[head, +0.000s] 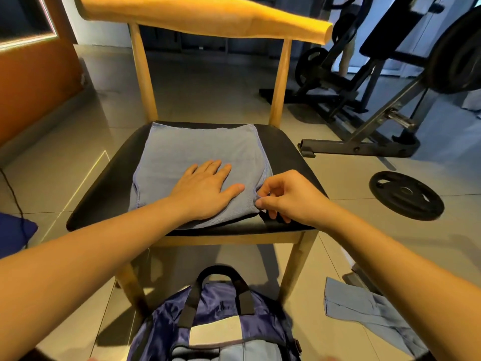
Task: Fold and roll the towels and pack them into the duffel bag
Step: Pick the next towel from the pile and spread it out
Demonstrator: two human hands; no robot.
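The left hand (205, 190) lies flat, fingers spread, pressing the light blue folded towel (197, 162) onto the black padded seat of the wooden chair (286, 149). Just beside its thumb, the right hand (289, 198) pinches the towel's near right corner between thumb and fingertips (260, 203). The navy duffel bag (216, 327) sits on the floor below both wrists.

Light: dim, warm from upper left | Glare: floor (78, 183) streak | Shadows: under chair (203, 27) | Edges: fisheye bend, lower corners blurred
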